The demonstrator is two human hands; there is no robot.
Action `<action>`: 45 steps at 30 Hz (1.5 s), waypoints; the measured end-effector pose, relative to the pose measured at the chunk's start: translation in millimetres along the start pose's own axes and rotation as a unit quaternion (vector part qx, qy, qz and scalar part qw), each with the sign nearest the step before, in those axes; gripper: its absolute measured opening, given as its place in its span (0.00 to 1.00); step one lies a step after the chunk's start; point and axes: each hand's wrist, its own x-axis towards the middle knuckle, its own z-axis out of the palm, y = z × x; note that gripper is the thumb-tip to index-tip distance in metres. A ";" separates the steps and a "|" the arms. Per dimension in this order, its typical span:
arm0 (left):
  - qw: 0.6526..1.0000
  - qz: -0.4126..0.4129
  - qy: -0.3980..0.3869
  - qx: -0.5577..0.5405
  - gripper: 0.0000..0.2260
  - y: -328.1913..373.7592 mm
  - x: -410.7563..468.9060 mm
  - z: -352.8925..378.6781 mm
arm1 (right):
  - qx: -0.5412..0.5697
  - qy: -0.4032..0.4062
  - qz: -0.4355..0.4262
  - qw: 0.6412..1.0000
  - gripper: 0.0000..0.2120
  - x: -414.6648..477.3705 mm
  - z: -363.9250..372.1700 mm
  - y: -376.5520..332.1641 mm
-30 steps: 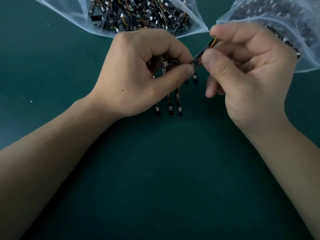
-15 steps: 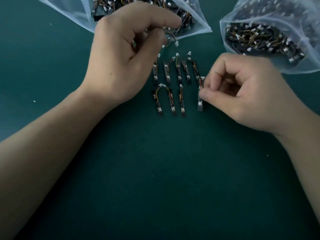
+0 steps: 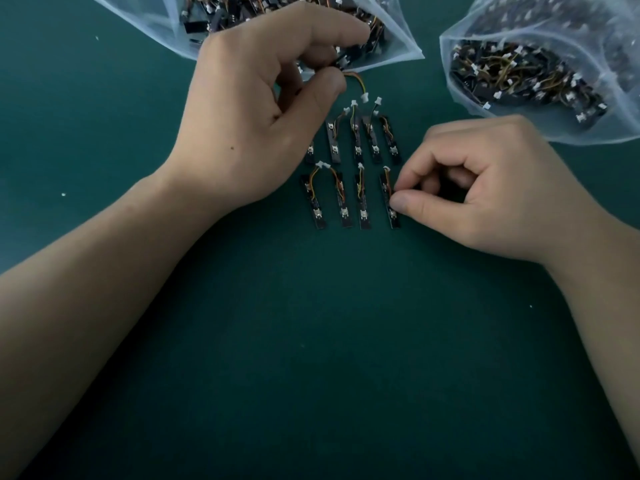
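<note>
Strips (image 3: 362, 202), nine in rows; bags (image 3: 554, 109), two

Dim, flat light from above. The green bench (image 3: 346, 375) reads dark, with a soft shadow beside the left arm (image 3: 104, 306). Pale sheen on the bags (image 3: 588, 36). Strips (image 3: 362, 206) at centre fairly sharp; edges softer and bent by the wide lens.
</note>
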 end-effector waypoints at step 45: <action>0.993 0.077 -0.083 0.025 0.27 17.8 -7.8 4.4 | 0.088 0.219 0.005 0.972 0.03 8.5 19.2 -14.2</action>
